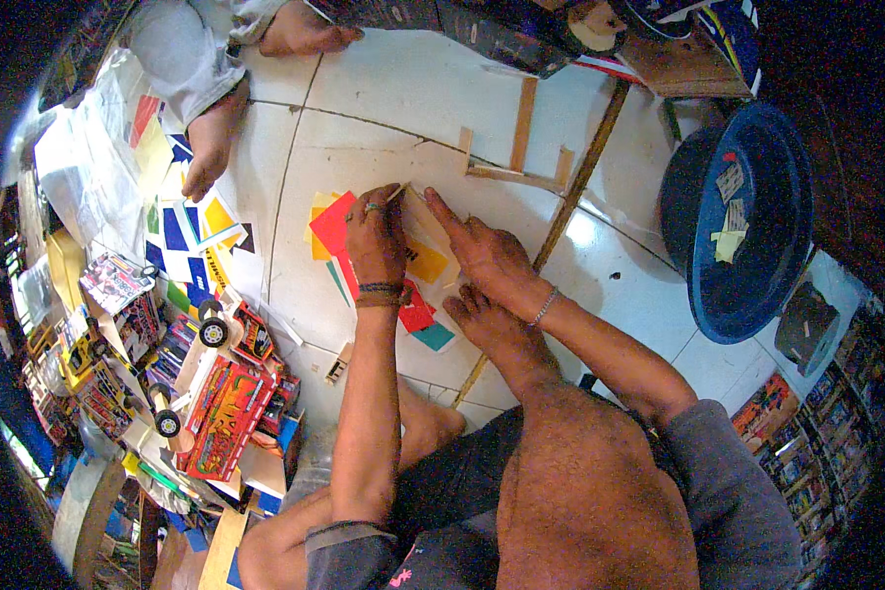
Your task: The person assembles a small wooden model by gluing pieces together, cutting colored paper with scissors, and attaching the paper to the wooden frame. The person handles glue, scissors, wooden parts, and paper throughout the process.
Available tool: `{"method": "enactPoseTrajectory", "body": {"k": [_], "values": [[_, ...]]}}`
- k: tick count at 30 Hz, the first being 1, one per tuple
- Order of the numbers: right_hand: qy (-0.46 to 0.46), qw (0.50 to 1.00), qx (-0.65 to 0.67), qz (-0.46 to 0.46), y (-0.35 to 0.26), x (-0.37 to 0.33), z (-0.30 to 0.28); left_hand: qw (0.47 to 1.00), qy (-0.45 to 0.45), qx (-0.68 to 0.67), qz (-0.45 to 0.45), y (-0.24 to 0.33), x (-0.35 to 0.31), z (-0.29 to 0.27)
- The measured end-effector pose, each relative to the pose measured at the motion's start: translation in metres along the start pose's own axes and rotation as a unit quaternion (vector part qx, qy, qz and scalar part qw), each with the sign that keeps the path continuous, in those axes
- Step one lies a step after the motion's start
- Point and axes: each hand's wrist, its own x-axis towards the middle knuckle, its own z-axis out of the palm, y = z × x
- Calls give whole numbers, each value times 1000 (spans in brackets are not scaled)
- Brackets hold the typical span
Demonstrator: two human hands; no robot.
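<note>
My left hand [376, 234] is closed, its fingertips pinching the upper left edge of a thin pale panel [420, 218]. From the right, my right hand [492, 258] grips the panel's other side, its index finger stretched along the edge; its thumb is hidden. Under and beside my left hand lie a red sheet [332, 226] and a yellow sheet with dark print [425, 264]. A teal-cornered sheet [433, 336] lies nearer to me, by my bare foot [497, 324].
Printed card scraps [202, 236] and wooden toy trucks [231, 418] crowd the left. Another person's foot [216, 138] rests by the scraps. Wood strips [523, 128] lie ahead on the tiles. A blue basin [757, 285] stands right, holding paper pieces.
</note>
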Motion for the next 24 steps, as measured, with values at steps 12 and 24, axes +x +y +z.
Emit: {"method": "enactPoseTrajectory", "body": {"k": [12, 24], "values": [[-20, 1000, -16, 0, -4, -1, -2, 1000, 0, 16, 18, 1, 3, -1], [-41, 998, -40, 6, -5, 3, -6, 1000, -13, 5, 15, -1, 3, -2]]}}
